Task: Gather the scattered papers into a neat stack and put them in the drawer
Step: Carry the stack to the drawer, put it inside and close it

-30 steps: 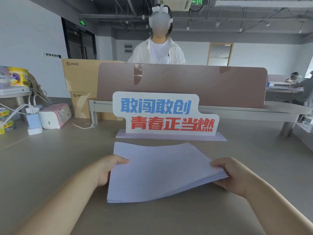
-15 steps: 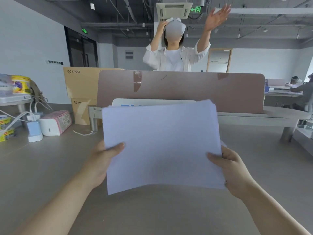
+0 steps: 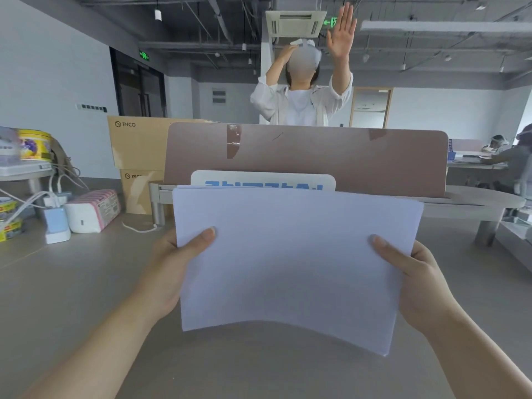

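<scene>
A wide grey-beige desk (image 3: 72,298) is stretching out bare across the foreground. Over at its far left, a white-and-pink tissue pack (image 3: 93,210) is lying on its side, and just beside it a pale blue charger block (image 3: 56,224) is standing upright with white cables running off to the left. A loose white cable (image 3: 139,228) is curling on the surface near the metal leg (image 3: 157,210) of the pink divider panel (image 3: 316,156), which is rising along the desk's far edge. A white sign with blue lettering (image 3: 263,181) is peeking up in front of that panel. Yellow-labelled packets (image 3: 10,226) are sitting at the extreme left edge.
</scene>
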